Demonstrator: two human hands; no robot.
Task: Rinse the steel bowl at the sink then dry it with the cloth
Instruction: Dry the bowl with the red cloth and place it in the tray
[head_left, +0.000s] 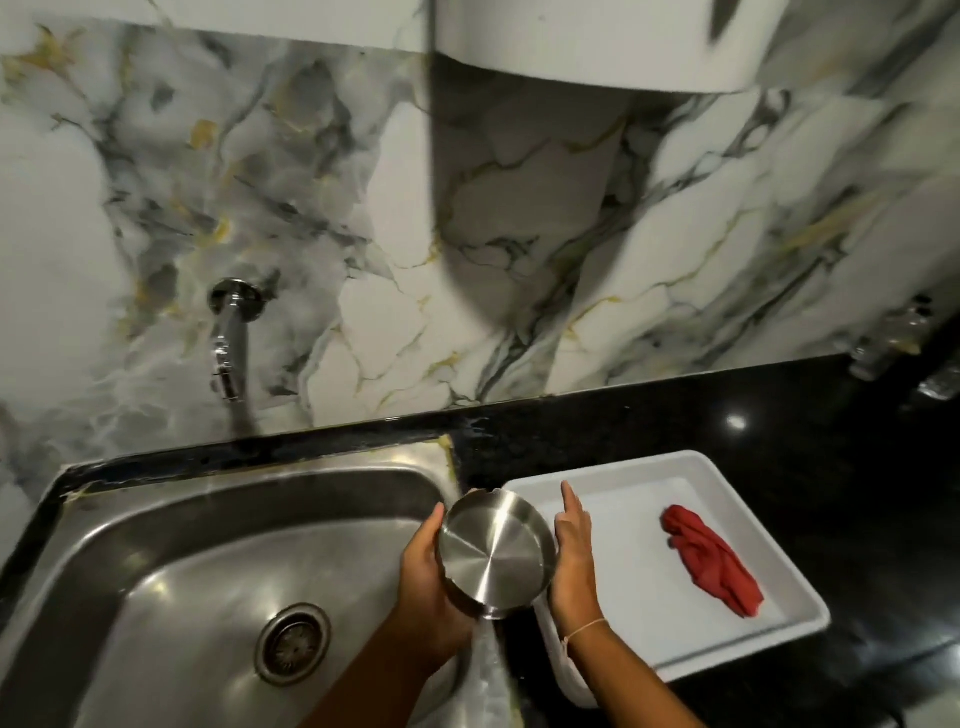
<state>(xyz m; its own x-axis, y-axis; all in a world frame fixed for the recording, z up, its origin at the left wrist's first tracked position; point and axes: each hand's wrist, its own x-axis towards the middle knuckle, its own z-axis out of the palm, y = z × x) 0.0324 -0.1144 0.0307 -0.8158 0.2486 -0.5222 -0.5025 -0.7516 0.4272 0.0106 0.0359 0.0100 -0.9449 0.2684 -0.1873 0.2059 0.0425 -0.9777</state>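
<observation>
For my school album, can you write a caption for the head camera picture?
Both hands hold the steel bowl between sink and white tray, red cloth waiting.

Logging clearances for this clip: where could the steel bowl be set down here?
Bare: white tray floor between right hand and red cloth; sink basin left of left hand, around the drain. Crowded: sink's right rim, where both hands hold the steel bowl.
</observation>
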